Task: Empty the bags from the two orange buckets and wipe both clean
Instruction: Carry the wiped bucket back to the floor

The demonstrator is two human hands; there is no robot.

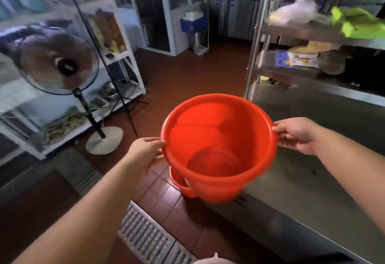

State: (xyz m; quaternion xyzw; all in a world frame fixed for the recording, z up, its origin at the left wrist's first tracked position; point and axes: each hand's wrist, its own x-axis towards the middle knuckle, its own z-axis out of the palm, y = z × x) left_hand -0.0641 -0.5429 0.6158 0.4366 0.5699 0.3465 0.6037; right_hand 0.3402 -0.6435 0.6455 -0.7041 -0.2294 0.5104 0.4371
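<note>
The round orange plastic bucket (218,149) is held in the air, over the edge of the stainless steel counter (312,180) and the brown tiled floor (177,211). Its inside is empty, with no bag in it. Under it a second orange rim and handle (183,184) show, perhaps another bucket nested below, but this part is blurred. The left hand (143,153) grips the rim on the left side, with the thumb on top and the fingers curled under. The right hand (295,134) grips the opposite rim in the same way; both grips are narrow, closed on the rim. On the metal shelf (302,34) above the counter lie a green cloth (358,24) and a clear plastic bag (295,11). A standing fan (60,61) is at the left, well apart.
</note>
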